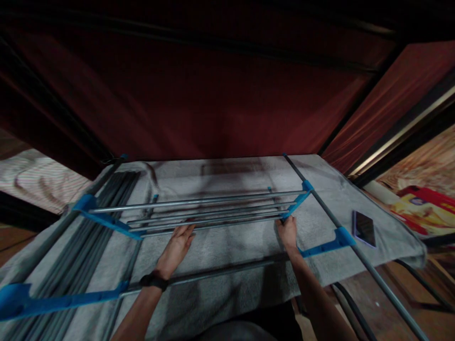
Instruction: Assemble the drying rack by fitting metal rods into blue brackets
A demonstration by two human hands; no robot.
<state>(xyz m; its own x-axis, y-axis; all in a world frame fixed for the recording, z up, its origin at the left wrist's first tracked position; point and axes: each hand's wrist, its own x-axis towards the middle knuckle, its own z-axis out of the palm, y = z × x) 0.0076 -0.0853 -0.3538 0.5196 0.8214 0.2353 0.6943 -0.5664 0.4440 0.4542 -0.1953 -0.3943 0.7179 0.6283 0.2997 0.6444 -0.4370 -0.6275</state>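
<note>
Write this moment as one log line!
left hand: open, at metal rod | right hand: at near end of blue bracket | phone: on cloth

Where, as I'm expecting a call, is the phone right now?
In the head view, the phone lies at right on the cloth, just right of the nearer right-hand blue bracket.

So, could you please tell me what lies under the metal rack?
Under the rack is a pale cloth, with several grey tubes lying on it at the left end. Whatever the cloth itself covers cannot be seen.
</note>
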